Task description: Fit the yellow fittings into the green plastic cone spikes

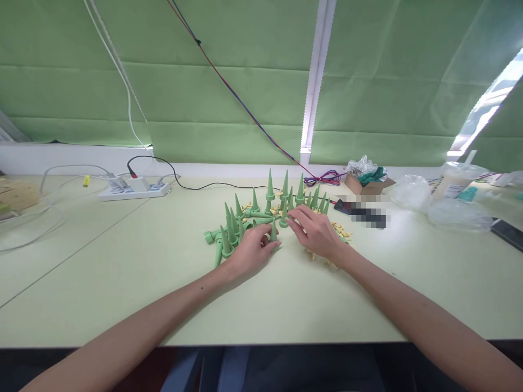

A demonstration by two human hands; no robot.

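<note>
Both my hands are over a cluster of green plastic cones with round collars, like pointed nozzle caps. My left hand (pixel 254 246) is closed, its thumb and fingers around a small upright green cone (pixel 273 231). Just to the right, my right hand (pixel 317 230) pinches at the side of another upright green cone (pixel 283 215); its fingertips meet the cone near its collar. More green cones stand behind and to the left, such as a tall cone (pixel 270 185), and some lie on their sides. Small yellow pieces (pixel 342 231) are scattered among the cones and partly under my right hand.
A white power strip (pixel 137 189) with plugs and cables sits at the back left. Behind my right hand are a dark phone-like object (pixel 344 207) and a cardboard box (pixel 368 185) with green material. A plastic drink cup (pixel 451 182) and a phone (pixel 508 233) are far right.
</note>
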